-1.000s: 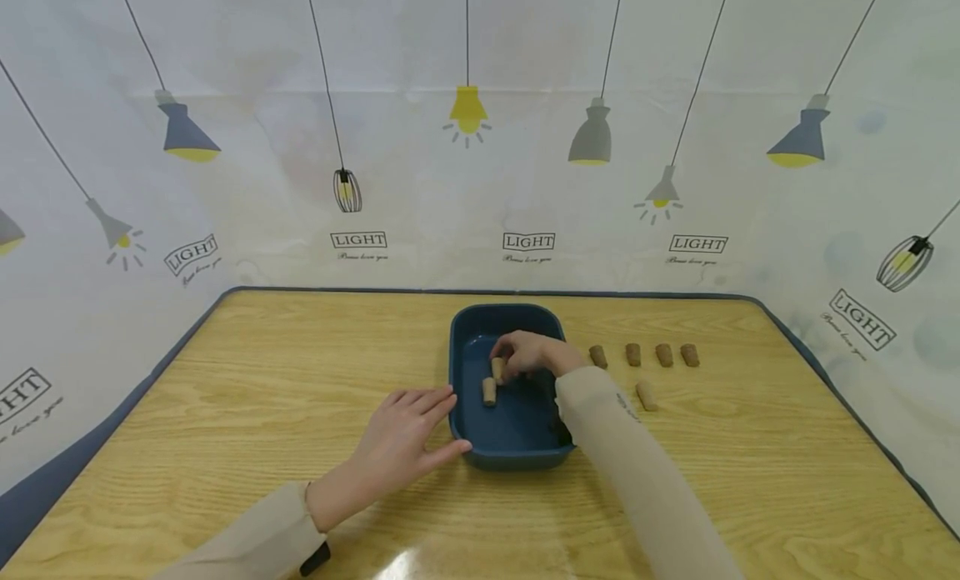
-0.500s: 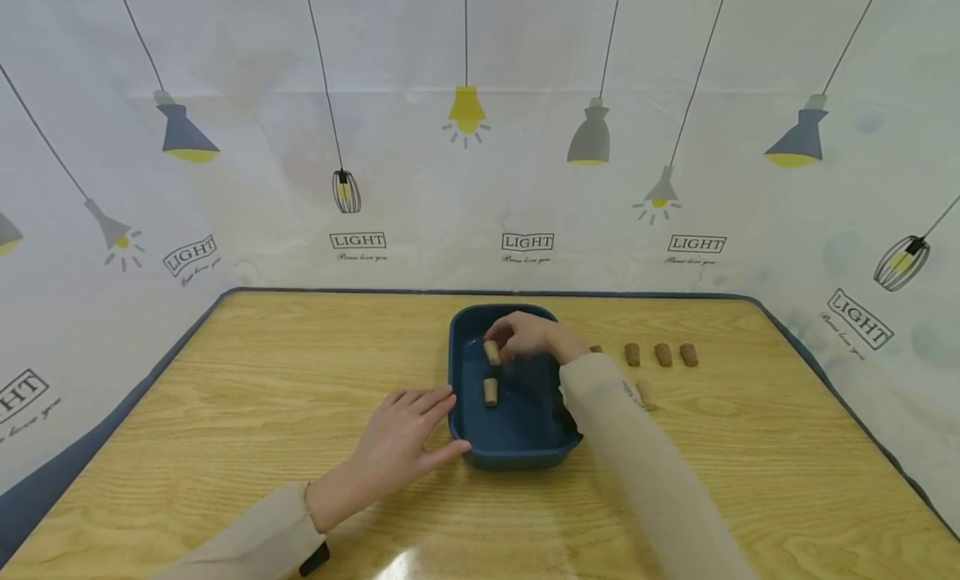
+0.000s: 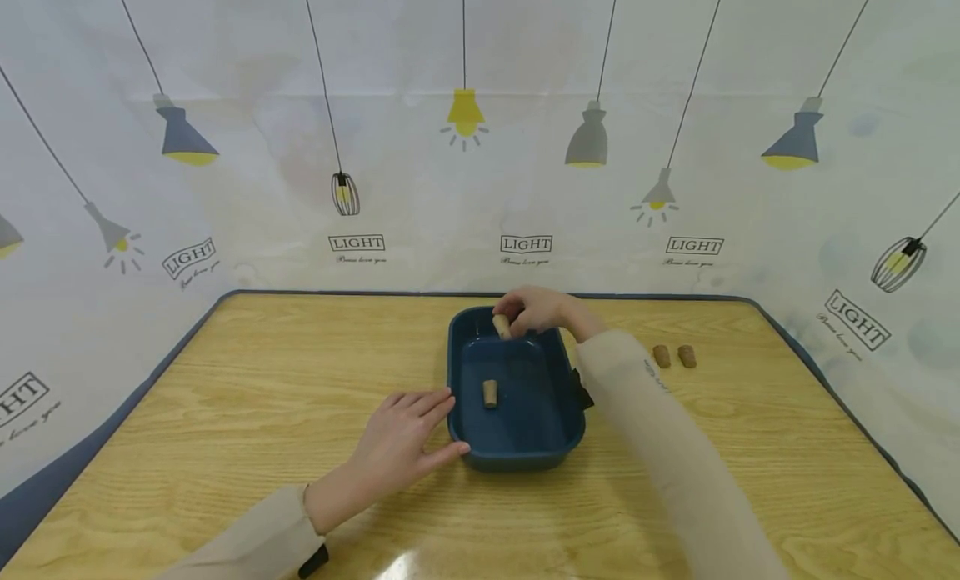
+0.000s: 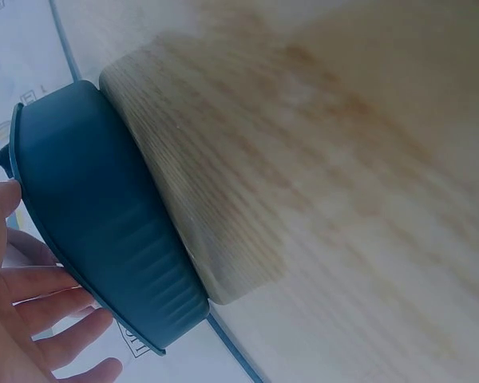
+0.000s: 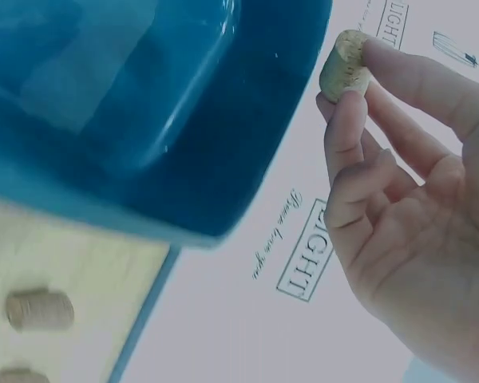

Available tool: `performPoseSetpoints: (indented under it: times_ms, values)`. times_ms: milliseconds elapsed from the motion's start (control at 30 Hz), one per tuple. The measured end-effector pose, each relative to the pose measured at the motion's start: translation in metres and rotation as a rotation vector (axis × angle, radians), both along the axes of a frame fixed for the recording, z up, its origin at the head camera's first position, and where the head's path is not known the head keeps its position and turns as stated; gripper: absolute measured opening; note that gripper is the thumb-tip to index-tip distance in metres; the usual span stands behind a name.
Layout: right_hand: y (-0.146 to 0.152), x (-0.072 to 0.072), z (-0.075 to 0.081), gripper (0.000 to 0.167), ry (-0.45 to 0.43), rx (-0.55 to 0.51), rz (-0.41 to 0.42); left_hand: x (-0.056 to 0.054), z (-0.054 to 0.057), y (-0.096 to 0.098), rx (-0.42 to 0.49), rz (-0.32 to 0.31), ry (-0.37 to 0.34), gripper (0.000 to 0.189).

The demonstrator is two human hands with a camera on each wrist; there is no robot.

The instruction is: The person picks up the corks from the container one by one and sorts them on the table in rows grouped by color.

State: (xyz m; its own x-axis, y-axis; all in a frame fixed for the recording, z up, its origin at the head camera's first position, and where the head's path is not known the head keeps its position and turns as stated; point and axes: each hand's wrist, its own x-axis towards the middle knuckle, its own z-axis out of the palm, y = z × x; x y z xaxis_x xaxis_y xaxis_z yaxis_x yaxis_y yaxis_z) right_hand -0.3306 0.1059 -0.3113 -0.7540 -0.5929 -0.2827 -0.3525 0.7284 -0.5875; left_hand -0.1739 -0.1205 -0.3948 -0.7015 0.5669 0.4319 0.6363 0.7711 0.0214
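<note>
In the head view a dark blue rectangular basin (image 3: pixel 517 460) stands on the table, with one tapered cork stopper (image 3: pixel 490 393) on its floor. My right hand (image 3: pixel 538 307) pinches another cork stopper (image 5: pixel 345 68) between thumb and fingers, above the far end of the basin. At the basin's left side my left hand (image 3: pixel 401 438) rests with fingers extended, fingertips and thumb touching the rim. The left wrist view shows the basin's outer wall (image 4: pixel 104 191) beside those fingers.
Right of the basin, two brown corks (image 3: pixel 673 357) show beyond the right sleeve (image 3: pixel 660 430), which covers part of the table there. A printed backdrop (image 3: pixel 420 163) with lamp pictures encloses the wooden table (image 3: pixel 315 347) at the back and sides.
My right hand has raised the pinched cork from the basin's floor toward its far rim. The right forearm has shifted right, now covering several corks. My left hand stays in place.
</note>
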Motion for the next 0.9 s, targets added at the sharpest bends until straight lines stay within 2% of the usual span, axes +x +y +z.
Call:
performPoseSetpoints:
  times_ms: [200,400,600,900]
  values:
    - [0.014,0.002,0.010,0.048,0.019,0.022,0.008,0.001,0.001,0.000,-0.004,0.001,0.001,0.063]
    - [0.032,0.007,0.013,0.048,0.037,0.031,0.016,0.001,0.001,0.000,-0.006,0.003,-0.001,0.062]
    - [0.052,0.012,0.012,0.047,0.063,0.011,0.027,0.002,0.001,-0.001,-0.005,0.001,0.003,0.062]
    - [0.089,0.019,0.007,0.043,0.173,-0.049,0.072,0.001,0.001,0.000,0.005,-0.009,0.009,0.062]
